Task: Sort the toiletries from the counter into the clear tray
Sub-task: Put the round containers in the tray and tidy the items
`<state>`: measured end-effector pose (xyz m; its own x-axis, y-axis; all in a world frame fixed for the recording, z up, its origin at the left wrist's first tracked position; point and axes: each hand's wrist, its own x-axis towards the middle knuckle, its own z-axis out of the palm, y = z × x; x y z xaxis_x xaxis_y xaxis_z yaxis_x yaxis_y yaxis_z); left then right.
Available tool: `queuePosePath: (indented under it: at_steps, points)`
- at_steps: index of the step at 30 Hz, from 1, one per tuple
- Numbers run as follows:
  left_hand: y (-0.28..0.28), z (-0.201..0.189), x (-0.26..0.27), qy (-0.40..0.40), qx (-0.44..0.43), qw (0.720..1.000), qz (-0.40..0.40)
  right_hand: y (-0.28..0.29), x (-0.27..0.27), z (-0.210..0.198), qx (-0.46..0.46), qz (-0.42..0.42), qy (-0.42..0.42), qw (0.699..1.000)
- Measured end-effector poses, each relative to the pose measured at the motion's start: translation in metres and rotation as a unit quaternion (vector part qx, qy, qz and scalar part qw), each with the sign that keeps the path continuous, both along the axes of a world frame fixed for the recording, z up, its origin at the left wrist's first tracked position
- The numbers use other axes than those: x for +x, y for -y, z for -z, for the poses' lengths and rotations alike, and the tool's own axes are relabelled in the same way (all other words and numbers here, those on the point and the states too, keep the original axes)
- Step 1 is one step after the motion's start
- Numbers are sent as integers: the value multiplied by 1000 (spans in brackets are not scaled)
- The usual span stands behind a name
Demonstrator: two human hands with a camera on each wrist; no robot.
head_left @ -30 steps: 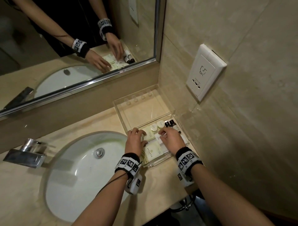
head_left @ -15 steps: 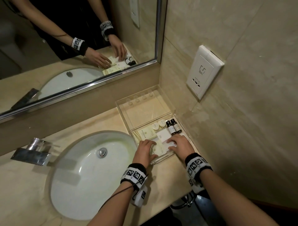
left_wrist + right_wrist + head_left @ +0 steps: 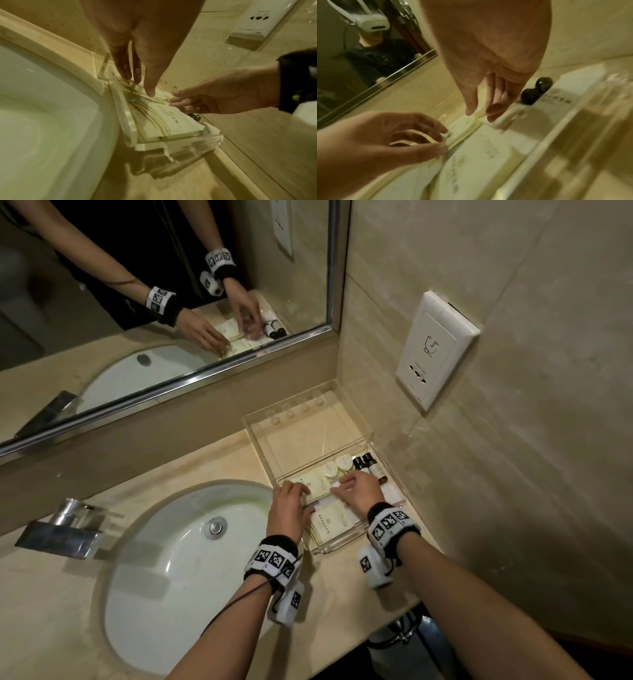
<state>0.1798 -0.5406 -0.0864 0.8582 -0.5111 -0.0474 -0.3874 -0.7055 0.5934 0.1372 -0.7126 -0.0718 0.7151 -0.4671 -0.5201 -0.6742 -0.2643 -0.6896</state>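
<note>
The clear tray (image 3: pixel 308 440) sits on the counter between the sink and the side wall. Its near half holds cream packets (image 3: pixel 330 520), two round white caps (image 3: pixel 337 465) and two dark-capped bottles (image 3: pixel 368 463). My left hand (image 3: pixel 298 491) reaches in at the tray's left side, fingertips resting on a cream packet (image 3: pixel 154 117). My right hand (image 3: pixel 339 487) is beside it, its straight fingers (image 3: pixel 494 112) touching the edge of a white packet just short of the bottles (image 3: pixel 536 90). Neither hand lifts anything. My palms hide the packets under them.
A white oval sink (image 3: pixel 178 577) lies left of the tray, with a chrome faucet (image 3: pixel 58 529) at its far left. A mirror (image 3: pixel 137 302) runs along the back wall. A wall socket (image 3: pixel 435 350) sits above the tray. The counter's front edge is close behind my wrists.
Half a second ago both hands lay on the packets at the tray's near end. Both have since moved farther in, to the row just before the caps and bottles.
</note>
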Motion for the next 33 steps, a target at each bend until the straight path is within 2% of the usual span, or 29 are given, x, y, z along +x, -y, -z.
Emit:
queuePosePath:
  at_steps: [5, 11, 17, 22, 28, 31, 33]
  points:
    - [1, 4, 8, -15, 11, 1000, -5, -16, 17, 6, 10, 39, -35, 999]
    - [0, 3, 10, -11, 9, 1000, -10, -16, 22, 10, 8, 64, -21, 998]
    - [-1, -1, 13, -7, -4, 1000, -8, -15, 16, 6, 68, 60, 4, 996]
    - [0, -2, 17, -5, 15, 1000, 10, -17, 20, 9, 108, 114, 4, 988]
    - [3, -1, 16, 1, 55, 998, 19, -20, 24, 9, 51, 117, -9, 992]
    - [5, -2, 18, 0, 73, 997, 20, -11, 23, 7, -25, 86, 34, 995]
    - [7, -2, 20, -2, 73, 997, 21, -1, 23, 7, -109, 50, 60, 991]
